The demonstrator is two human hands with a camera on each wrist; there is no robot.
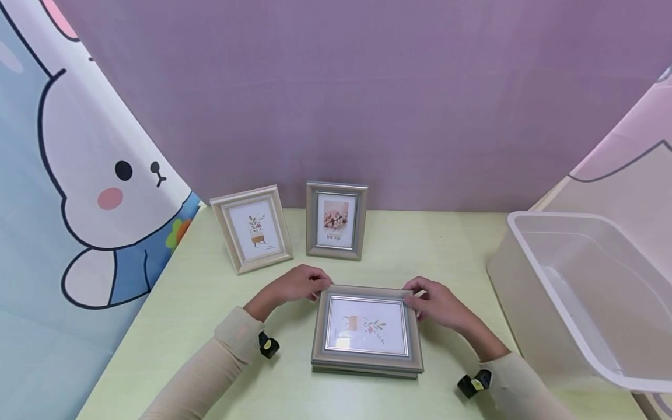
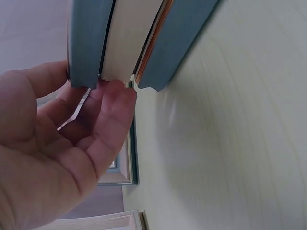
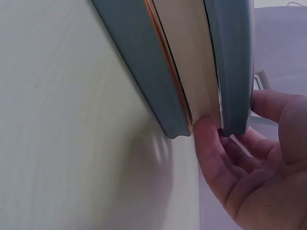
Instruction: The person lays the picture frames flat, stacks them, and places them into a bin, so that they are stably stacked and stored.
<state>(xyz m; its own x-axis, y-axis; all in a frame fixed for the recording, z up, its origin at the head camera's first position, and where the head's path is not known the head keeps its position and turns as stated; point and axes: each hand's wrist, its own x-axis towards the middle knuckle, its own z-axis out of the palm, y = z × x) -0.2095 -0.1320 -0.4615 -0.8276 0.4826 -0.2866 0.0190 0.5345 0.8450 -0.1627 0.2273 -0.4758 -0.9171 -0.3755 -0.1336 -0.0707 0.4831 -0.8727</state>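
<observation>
A stack of picture frames lies flat on the table, its top grey-framed picture frame [image 1: 367,325] showing a sideways plant print. In the wrist views a cream picture frame [image 2: 128,43] is sandwiched between the top one and a lower blue-grey picture frame [image 3: 139,57]. My left hand [image 1: 299,283] grips the stack's far left corner, thumb on the top frame's face and fingertips at the side of the upper layers. At the far right corner my right hand [image 1: 438,303] pinches likewise, thumb above and a finger against the cream layer. Some fingers are partly hidden behind the frames.
Behind the stack stand a cream picture frame [image 1: 252,229] with a plant print, tilted, and a grey picture frame [image 1: 336,220] with a flower print. A large beige plastic bin [image 1: 541,303] sits on the right. A purple curtain [image 1: 367,105] backs the table [image 1: 436,245].
</observation>
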